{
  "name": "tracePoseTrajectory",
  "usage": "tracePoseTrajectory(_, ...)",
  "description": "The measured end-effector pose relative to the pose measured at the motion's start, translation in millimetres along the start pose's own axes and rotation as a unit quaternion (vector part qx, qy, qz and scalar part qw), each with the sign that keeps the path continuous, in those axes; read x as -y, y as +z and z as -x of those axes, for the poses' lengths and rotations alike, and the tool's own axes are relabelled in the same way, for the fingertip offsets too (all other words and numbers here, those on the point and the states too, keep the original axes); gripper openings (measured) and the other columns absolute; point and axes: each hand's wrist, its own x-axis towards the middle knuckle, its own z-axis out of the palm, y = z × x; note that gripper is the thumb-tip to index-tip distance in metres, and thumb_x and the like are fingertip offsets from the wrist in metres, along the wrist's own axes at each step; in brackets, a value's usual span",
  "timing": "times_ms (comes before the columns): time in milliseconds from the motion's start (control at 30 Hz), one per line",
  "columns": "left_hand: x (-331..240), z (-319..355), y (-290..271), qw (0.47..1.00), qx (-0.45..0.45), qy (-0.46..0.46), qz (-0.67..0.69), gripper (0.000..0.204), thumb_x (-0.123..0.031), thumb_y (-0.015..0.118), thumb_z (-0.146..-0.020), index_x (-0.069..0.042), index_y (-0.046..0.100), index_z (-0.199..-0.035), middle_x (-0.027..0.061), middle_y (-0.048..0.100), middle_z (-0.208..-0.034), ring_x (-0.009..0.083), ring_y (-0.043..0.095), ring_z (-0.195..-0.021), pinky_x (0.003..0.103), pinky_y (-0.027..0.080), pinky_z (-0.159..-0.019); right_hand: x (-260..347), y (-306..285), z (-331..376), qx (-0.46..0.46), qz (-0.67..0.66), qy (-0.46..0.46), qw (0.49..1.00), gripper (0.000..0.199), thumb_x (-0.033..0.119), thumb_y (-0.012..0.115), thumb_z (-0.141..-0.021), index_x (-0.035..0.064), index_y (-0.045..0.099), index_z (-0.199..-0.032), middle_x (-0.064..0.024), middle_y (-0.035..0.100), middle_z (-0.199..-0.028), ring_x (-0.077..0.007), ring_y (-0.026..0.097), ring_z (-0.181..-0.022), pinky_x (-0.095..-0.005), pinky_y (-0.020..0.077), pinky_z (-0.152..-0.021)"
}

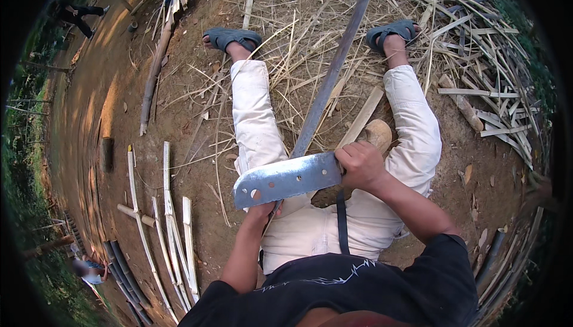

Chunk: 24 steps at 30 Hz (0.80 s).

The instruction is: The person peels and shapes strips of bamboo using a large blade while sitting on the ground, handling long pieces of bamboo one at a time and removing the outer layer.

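My right hand (363,164) is closed around the handle of a broad cleaver (286,179). Its wide steel blade has several round holes and lies across my lap, pointing left. A long, dark length of bamboo (334,79) runs from the far ground between my feet down to my lap, passing under the blade. Near its close end, below the blade's left part, is my left hand (262,210). The blade covers most of that hand; its visible part is closed about the bamboo's lower end.
A rounded wooden piece (378,134) and a pale split strip (363,115) are between my legs. Thin shavings (298,46) litter the ground ahead. Split strips (477,46) are heaped far right; more pale strips (170,213) lie left. Two people are in the distance at left.
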Motion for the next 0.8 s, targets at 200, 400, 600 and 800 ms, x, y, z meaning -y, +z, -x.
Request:
tracePoseTrajectory(200, -22, 9, -5, 0.995, -0.007, -0.053, -0.089, 0.064, -0.056, 0.040, -0.104, -0.006, 0.055, -0.067, 0.0046, 0.048, -0.047, 0.0147, 0.044, -0.033, 0.030, 0.036, -0.033, -72, -29, -23, -0.094, 0.055, 0.132, 0.985, 0.020, 0.017, 0.074, -0.071, 0.0070, 0.057, -0.075, -0.0117, 0.060, -0.068, -0.0330, 0.062, -0.064, -0.0435, 0.0466, -0.060)
tracePoseTrajectory(400, -13, 10, -10, 0.993, -0.025, -0.056, -0.102, 0.064, -0.056, 0.040, -0.104, -0.005, 0.055, -0.067, 0.0045, 0.049, -0.048, 0.0147, 0.045, -0.034, 0.030, 0.036, -0.033, -122, -59, -42, -0.083, 0.112, 0.235, 0.962, 0.016, 0.018, 0.071, -0.076, 0.0068, 0.062, -0.082, -0.0148, 0.068, -0.079, -0.0378, 0.067, -0.075, -0.0468, 0.0520, -0.065)
tracePoseTrajectory(600, -1, 17, -17, 0.993, -0.025, -0.068, -0.097, 0.064, -0.055, 0.040, -0.104, -0.005, 0.055, -0.066, 0.0040, 0.048, -0.047, 0.0149, 0.045, -0.033, 0.030, 0.035, -0.032, -94, -40, -32, -0.055, 0.081, 0.073, 0.992, 0.018, 0.013, 0.072, -0.069, 0.0073, 0.059, -0.080, -0.0128, 0.063, -0.069, -0.0367, 0.066, -0.069, -0.0457, 0.0512, -0.062)
tracePoseTrajectory(800, 12, 27, -38, 0.993, -0.029, -0.083, -0.080, 0.060, -0.052, 0.042, -0.104, -0.005, 0.051, -0.068, 0.0022, 0.043, -0.052, 0.0158, 0.046, -0.036, 0.032, 0.038, -0.034, -178, -71, -74, -0.116, 0.123, 0.255, 0.952, 0.021, 0.020, 0.072, -0.078, 0.0076, 0.070, -0.094, -0.0215, 0.068, -0.077, -0.0409, 0.068, -0.074, -0.0494, 0.0538, -0.069)
